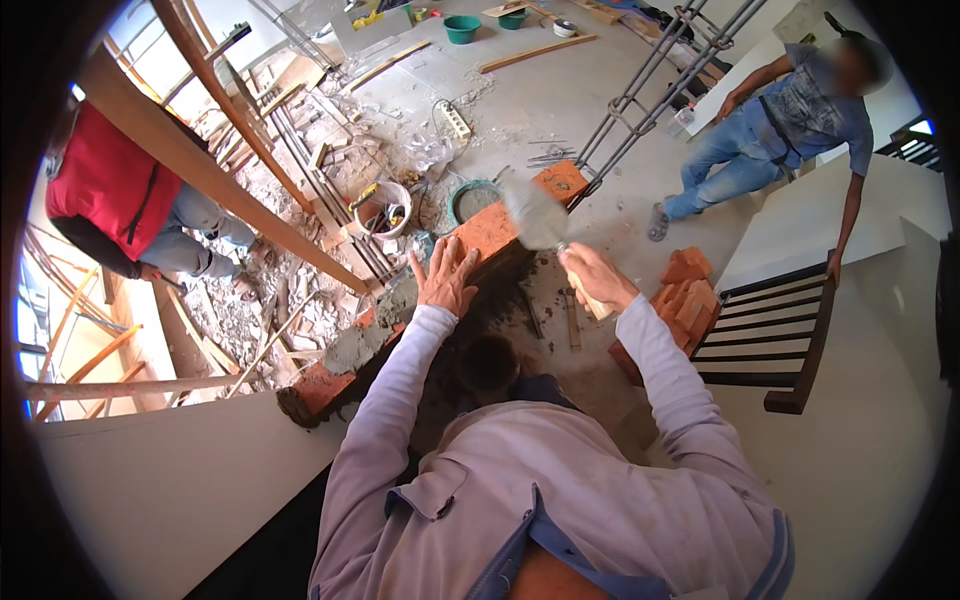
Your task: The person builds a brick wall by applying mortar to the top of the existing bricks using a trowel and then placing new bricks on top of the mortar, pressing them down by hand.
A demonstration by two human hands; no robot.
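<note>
A low brick wall (318, 388) runs diagonally in front of me, with grey mortar (362, 347) spread along its left part. My left hand (447, 280) lies with fingers spread on an orange brick (487, 232) on top of it. My right hand (600, 276) grips the wooden handle of a trowel (537, 213), raised just right of that brick. The blade is coated in grey and hides part of the wall's top. Beyond the blade, another orange brick (562, 181) sits at the far end.
Loose bricks (688, 300) are piled to my right. Vertical rebar (640, 100) rises by the wall's far end. A tool bucket (382, 212), rubble (270, 300) and a slanted wooden post (225, 180) lie left. One person (120, 180) stands left; another (780, 125) at right holds a dark railing (770, 335).
</note>
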